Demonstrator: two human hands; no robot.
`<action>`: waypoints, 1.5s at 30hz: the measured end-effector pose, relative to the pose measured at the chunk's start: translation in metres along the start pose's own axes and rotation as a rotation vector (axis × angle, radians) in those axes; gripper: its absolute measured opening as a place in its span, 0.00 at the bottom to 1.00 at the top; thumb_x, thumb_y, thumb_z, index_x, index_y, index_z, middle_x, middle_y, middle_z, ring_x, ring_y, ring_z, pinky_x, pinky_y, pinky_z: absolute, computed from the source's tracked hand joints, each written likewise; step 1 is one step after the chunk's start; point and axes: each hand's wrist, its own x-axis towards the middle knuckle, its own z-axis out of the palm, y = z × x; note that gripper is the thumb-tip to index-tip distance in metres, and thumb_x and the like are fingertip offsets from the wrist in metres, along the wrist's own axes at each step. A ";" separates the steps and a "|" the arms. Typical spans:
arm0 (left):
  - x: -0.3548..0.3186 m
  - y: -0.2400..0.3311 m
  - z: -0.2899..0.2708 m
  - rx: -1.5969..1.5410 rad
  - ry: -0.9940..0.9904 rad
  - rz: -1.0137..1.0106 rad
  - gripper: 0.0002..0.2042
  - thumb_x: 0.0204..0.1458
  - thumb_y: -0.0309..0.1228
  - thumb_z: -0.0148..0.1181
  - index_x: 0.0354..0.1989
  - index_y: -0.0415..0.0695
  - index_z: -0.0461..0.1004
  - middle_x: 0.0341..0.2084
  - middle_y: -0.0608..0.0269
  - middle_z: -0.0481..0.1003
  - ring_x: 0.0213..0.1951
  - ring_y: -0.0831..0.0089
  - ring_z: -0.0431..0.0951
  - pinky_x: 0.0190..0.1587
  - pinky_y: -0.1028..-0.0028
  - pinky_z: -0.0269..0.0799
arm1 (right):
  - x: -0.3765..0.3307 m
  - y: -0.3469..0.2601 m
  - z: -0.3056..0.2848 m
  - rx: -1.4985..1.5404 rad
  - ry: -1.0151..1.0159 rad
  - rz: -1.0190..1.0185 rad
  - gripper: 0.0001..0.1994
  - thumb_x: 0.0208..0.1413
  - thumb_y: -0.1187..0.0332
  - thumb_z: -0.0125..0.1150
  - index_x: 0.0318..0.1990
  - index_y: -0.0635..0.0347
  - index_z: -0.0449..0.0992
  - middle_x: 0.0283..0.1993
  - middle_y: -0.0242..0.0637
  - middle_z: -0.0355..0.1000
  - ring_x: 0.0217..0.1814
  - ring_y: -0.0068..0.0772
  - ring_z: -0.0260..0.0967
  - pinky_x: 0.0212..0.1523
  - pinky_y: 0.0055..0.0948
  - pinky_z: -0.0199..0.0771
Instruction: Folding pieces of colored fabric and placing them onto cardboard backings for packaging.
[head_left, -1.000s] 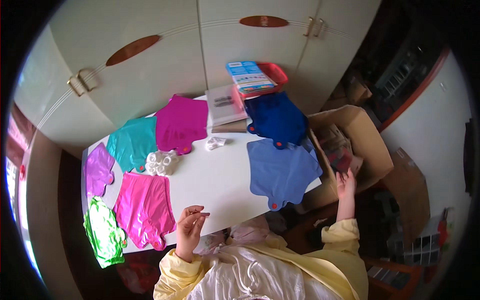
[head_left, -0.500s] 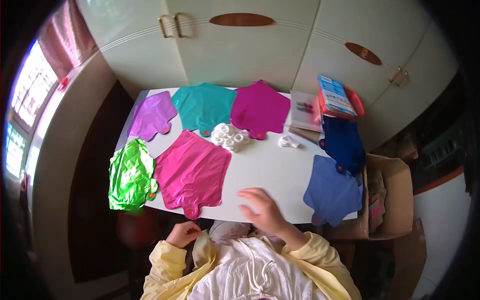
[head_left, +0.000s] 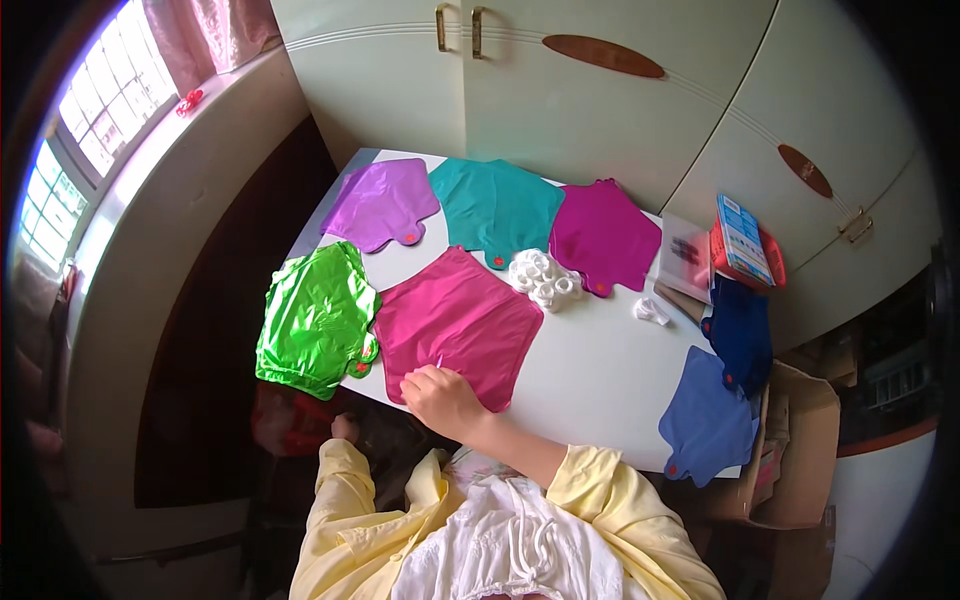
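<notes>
My right hand (head_left: 443, 402) is closed over the lower edge of a flat pink foil balloon (head_left: 460, 315), covering its tab. A thin pale tip sticks up from the fingers; what they hold is mostly hidden. Down below the table's front edge is my left hand (head_left: 345, 430), small and dark, its fingers not clear, next to a red thing (head_left: 290, 420) in shadow. A shiny green foil balloon (head_left: 318, 320) lies left of the pink one, overhanging the table edge. Behind lie flat balloons in lilac (head_left: 375, 205), teal (head_left: 500, 205) and magenta (head_left: 605, 240).
White ribbon coils (head_left: 545, 280) are heaped mid-table (head_left: 585, 380), with a smaller white bundle (head_left: 650, 311) to the right. Two blue balloons, dark (head_left: 742, 335) and lighter (head_left: 705, 420), hang near a cardboard box (head_left: 810, 450). A red basket (head_left: 775, 262) stands behind. Cabinets (head_left: 620, 120) border the table.
My right hand has moved left from over the bare table onto the pink balloon's lower edge, and its fingers have closed. My left hand has gone lower and farther left. The view has turned left.
</notes>
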 end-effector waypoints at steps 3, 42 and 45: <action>0.010 -0.013 -0.001 -0.009 -0.219 0.026 0.14 0.46 0.35 0.58 0.39 0.43 0.79 0.37 0.49 0.78 0.42 0.54 0.78 0.46 0.62 0.73 | 0.000 0.003 0.002 0.120 0.056 0.053 0.09 0.43 0.69 0.65 0.34 0.60 0.76 0.33 0.36 0.74 0.37 0.36 0.71 0.39 0.32 0.73; -0.105 0.363 -0.153 0.502 -0.197 0.999 0.38 0.31 0.53 0.70 0.57 0.60 0.69 0.59 0.40 0.61 0.63 0.49 0.58 0.64 0.52 0.46 | -0.069 0.096 -0.217 1.833 1.003 0.427 0.16 0.57 0.65 0.54 0.51 0.60 0.68 0.48 0.36 0.71 0.47 0.33 0.72 0.47 0.35 0.75; -0.108 0.366 -0.153 0.507 -0.204 0.975 0.38 0.31 0.53 0.70 0.57 0.60 0.69 0.60 0.42 0.61 0.63 0.49 0.57 0.64 0.49 0.45 | -0.104 0.055 -0.266 1.172 1.182 0.219 0.20 0.53 0.65 0.56 0.52 0.64 0.67 0.50 0.45 0.71 0.49 0.44 0.72 0.51 0.42 0.73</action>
